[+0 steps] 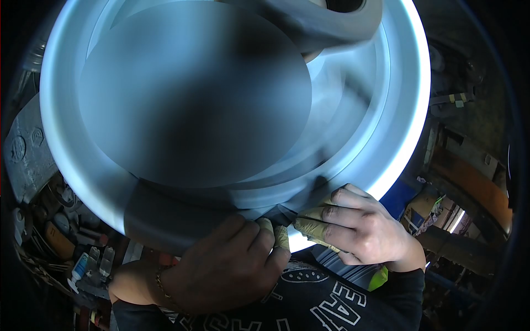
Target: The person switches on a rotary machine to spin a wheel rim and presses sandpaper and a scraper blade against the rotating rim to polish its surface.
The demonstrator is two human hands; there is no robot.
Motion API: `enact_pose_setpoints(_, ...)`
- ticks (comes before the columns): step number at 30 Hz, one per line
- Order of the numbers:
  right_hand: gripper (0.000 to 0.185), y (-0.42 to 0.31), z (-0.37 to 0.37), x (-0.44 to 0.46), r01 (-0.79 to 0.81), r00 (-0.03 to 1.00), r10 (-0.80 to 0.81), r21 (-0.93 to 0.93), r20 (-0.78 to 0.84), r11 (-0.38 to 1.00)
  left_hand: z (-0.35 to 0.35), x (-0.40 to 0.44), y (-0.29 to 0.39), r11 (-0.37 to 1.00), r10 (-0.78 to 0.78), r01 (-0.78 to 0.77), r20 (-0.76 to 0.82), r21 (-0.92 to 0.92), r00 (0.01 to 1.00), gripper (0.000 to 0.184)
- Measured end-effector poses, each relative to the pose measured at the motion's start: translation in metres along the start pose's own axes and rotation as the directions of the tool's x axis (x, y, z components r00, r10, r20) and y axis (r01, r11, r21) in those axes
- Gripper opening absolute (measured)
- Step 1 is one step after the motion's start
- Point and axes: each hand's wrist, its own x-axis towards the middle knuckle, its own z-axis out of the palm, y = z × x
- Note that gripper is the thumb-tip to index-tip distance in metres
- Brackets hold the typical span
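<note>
My left hand (234,259), with a bracelet at its wrist, is in shadow at the near edge of a large round pale basin (58,129). Its fingers are bent inward, and yellowish wraps cover the fingertips. My right hand (361,226) comes in from the right, fingers closed and similarly wrapped. Between the two sets of fingertips is a small dark piece with a pointed corner (281,213); its exact kind is not clear. Just beyond the hands, a large smooth grey disc (193,99) fills much of the basin, its surface blurred.
A thick curved grey part (331,25) reaches over the disc at the top. To the left lie small bottles (106,261), a tube (80,266) and jumbled tools. An orange-brown panel (472,179) and a bright green item (379,278) are at the right.
</note>
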Motion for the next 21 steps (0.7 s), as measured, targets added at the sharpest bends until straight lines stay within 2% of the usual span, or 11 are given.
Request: enact_pose_setpoints(21,0.019,0.0001,0.0,0.0007,0.005,1.0,-0.006,-0.014,-0.007,1.0,-0.0001,0.0009,0.0007,1.0,-0.002,0.002,0.002,0.0,1.0,0.023)
